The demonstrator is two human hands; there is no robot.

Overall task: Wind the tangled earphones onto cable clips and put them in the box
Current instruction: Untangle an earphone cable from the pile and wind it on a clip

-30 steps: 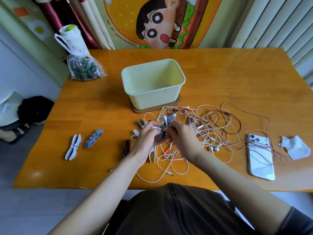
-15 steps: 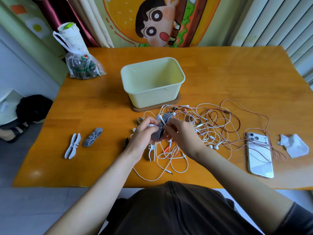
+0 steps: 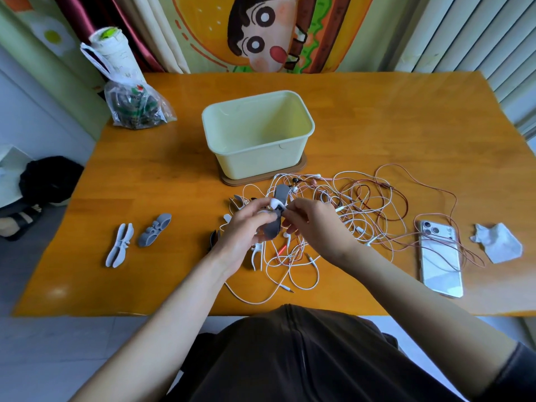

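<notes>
Fingers [image 3: 262,206] of left hand [image 3: 243,236] grip grey clip [image 3: 274,230] — right hand [image 3: 316,224] pinches white cable [image 3: 275,202].

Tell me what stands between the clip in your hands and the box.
Nothing blocks it. The grey clip is held just before the box; only loose earphone cables lie on the table between them.

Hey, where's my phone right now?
In the head view, the phone lies face down on the right of the table, between the earphone tangle and a crumpled tissue.
</notes>
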